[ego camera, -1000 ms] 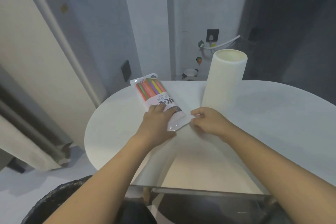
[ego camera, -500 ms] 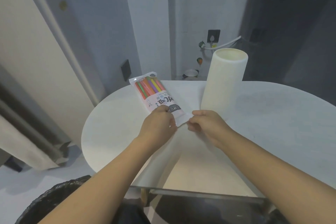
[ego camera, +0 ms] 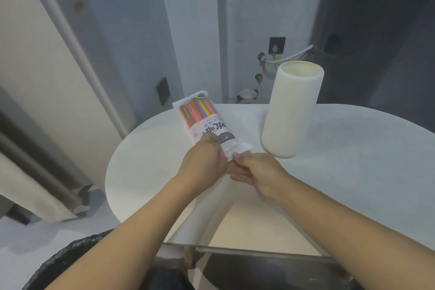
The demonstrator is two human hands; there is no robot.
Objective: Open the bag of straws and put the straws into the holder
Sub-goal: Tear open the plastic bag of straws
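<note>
the bag lay on the counter, sealed as far as could be seen, straws inside. the left hand gripped its near end; the right hand pinched the end flap. the holder stood upright just beside, with no straws showing. status: opening had begun; transfer of straws remained.

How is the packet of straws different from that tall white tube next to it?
The bag of straws is flat, printed and shows coloured straws; the holder is a plain cream cylinder. The bag is gripped at its near end by the left hand and right hand; the holder stands upright, untouched. The bag looks sealed; the holder's top is open. Both are on the white table.
</note>
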